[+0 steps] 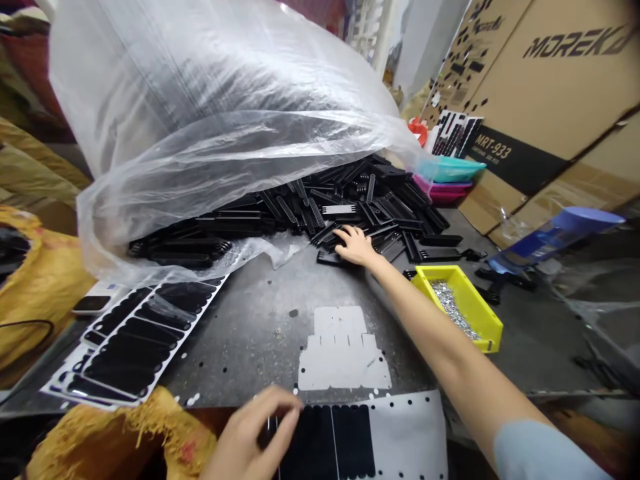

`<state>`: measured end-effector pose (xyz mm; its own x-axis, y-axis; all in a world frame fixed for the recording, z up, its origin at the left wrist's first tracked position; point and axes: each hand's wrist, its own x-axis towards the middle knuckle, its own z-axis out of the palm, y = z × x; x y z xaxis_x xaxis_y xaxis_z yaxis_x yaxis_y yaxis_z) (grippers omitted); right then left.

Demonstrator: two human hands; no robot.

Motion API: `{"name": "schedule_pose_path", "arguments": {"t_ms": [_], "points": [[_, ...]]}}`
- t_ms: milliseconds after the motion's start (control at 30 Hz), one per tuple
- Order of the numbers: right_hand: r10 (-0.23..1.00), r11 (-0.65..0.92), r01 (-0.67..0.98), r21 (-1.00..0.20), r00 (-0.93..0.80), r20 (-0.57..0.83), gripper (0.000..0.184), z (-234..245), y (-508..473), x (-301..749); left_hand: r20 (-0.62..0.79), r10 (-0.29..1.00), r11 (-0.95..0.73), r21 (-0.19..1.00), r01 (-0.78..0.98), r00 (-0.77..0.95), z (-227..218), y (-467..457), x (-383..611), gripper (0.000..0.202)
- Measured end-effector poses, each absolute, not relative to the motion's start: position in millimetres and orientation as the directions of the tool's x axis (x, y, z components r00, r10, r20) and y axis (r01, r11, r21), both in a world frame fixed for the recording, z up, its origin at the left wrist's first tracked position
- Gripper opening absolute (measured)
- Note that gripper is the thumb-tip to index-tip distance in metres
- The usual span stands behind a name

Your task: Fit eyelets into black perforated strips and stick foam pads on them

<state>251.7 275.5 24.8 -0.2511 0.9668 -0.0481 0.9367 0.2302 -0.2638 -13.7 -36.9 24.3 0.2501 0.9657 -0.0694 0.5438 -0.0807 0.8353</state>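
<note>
My right hand [354,245] reaches far forward and rests palm down on the near edge of a heap of black plastic strips [320,207], fingers curled over one strip. My left hand [255,433] is close to me at the bottom edge, fingertips pinching the corner of a white backing sheet with black foam pads [350,437]. A big clear plastic bag [210,113] drapes over the back of the heap.
A yellow bin of small metal screws [463,310] stands right of my forearm. Sheets of black pads [135,340] lie at left. A peeled white sheet [343,353] lies mid-table. Cardboard boxes [550,100], coloured trays [450,177] and yellow sacks [45,280] surround the table.
</note>
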Motion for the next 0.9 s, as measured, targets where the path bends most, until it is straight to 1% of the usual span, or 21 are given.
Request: {"name": "schedule_pose_path", "arguments": {"t_ms": [100,133,167,200,233,267,300,367,467,567,667,733,800,833,900], "points": [[0.918,0.363,0.896,-0.257,-0.392,-0.068,0.067,17,215,245,0.098,0.985,-0.162,0.810,0.563,0.142,21,20,5,0.019],[0.897,0.405,0.877,-0.257,-0.436,-0.075,0.068,15,192,246,0.127,0.983,-0.180,0.795,0.580,0.131,18,36,8,0.025],[0.879,0.436,0.862,-0.257,-0.469,-0.081,0.068,13,169,248,0.146,0.977,-0.211,0.776,0.594,0.156,14,49,10,0.039],[0.869,0.460,0.851,-0.252,-0.490,-0.071,0.069,12,147,251,0.136,0.967,-0.241,0.764,0.599,0.216,10,58,12,0.055],[0.867,0.474,0.847,-0.242,-0.497,-0.038,0.068,10,128,257,0.104,0.952,-0.261,0.764,0.590,0.287,6,63,14,0.066],[0.866,0.484,0.841,-0.242,-0.500,-0.009,0.065,8,111,264,0.069,0.935,-0.271,0.771,0.576,0.348,1,64,16,0.072],[0.864,0.491,0.833,-0.253,-0.502,0.023,0.062,5,96,272,0.037,0.921,-0.267,0.785,0.559,0.387,-3,62,19,0.072],[0.859,0.501,0.806,-0.315,-0.506,0.072,0.058,-3,76,289,0.002,0.917,-0.234,0.812,0.535,0.398,-10,51,23,0.064],[0.862,0.495,0.760,-0.421,-0.489,0.131,0.050,-17,61,313,-0.007,0.935,-0.199,0.818,0.540,0.354,-17,29,26,0.053],[0.875,0.478,0.745,-0.465,-0.451,0.176,0.036,-29,57,327,0.017,0.954,-0.207,0.759,0.618,0.299,-19,15,24,0.044],[0.868,0.492,0.702,-0.515,-0.438,0.232,0.030,-37,61,330,0.032,0.968,-0.199,0.705,0.681,0.250,-18,11,24,0.031],[0.859,0.507,0.653,-0.562,-0.436,0.268,0.028,-38,65,331,0.025,0.966,-0.196,0.726,0.660,0.259,-18,10,25,0.022],[0.857,0.506,0.611,-0.609,-0.437,0.274,0.027,-36,70,331,0.036,0.963,-0.196,0.777,0.599,0.268,-21,8,28,0.015],[0.858,0.499,0.595,-0.631,-0.440,0.263,0.027,-35,72,332,0.045,0.965,-0.189,0.803,0.565,0.258,-24,7,30,0.015],[0.861,0.479,0.574,-0.664,-0.455,0.228,0.027,-31,75,333,0.056,0.977,-0.157,0.843,0.514,0.206,-30,4,34,0.023]]}}
